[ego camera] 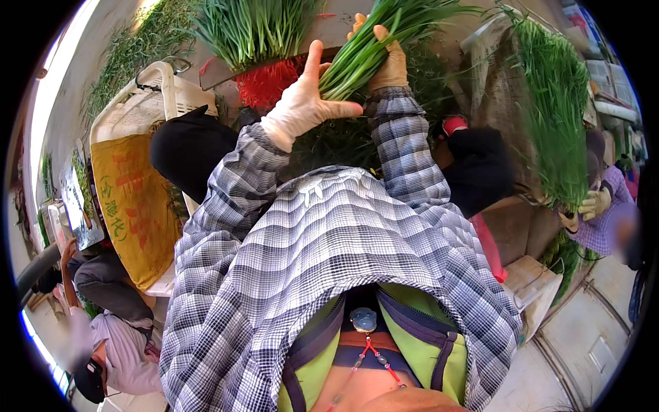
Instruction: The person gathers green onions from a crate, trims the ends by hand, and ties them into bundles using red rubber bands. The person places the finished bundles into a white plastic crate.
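My right hand (389,64), in a thin pale glove, grips a bunch of long green chive-like leaves (355,69), holding it slanted with the stem ends toward the lower left. Beside those ends is my gloved left hand (304,100), its thumb and fingers spread wide. The palm is close to the stem ends; I cannot tell whether it touches them. Ahead to the left, a thick pile of the same leaves (252,31) rests on a board (219,74). Red strips (270,82) hang below the board's near edge.
At left stands a white plastic crate (167,90) with a yellow printed sack (139,206) over it. Loose leaves (128,56) litter the floor. To the right, a person in gloves (597,201) is at a large leaf heap (556,108). Another person (123,345) sits lower left.
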The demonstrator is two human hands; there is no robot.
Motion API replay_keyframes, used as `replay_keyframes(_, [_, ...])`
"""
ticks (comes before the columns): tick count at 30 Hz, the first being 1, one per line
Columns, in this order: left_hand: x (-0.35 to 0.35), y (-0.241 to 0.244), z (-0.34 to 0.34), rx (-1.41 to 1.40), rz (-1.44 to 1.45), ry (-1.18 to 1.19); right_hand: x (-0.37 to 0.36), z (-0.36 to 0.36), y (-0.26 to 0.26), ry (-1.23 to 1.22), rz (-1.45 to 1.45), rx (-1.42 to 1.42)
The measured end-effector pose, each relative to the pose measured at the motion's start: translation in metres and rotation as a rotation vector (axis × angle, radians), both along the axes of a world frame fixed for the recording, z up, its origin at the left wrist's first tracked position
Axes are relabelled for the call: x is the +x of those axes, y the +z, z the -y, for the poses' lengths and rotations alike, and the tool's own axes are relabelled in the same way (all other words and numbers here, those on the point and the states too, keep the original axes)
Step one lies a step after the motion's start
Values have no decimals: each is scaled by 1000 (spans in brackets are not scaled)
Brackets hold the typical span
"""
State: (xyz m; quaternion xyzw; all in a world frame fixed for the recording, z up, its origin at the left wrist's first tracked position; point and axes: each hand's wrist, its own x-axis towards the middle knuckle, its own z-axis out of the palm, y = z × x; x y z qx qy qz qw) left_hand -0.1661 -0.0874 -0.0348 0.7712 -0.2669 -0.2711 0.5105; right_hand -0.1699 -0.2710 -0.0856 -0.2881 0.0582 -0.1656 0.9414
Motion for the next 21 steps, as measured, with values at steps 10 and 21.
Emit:
replay_keyframes(10, [-8,-41,-24,-780,-1298,741,16,30,-6,58,129,256])
replay_keyframes(21, [-38,2,-11,-261,408,356,10,35,-5,-1,109,29])
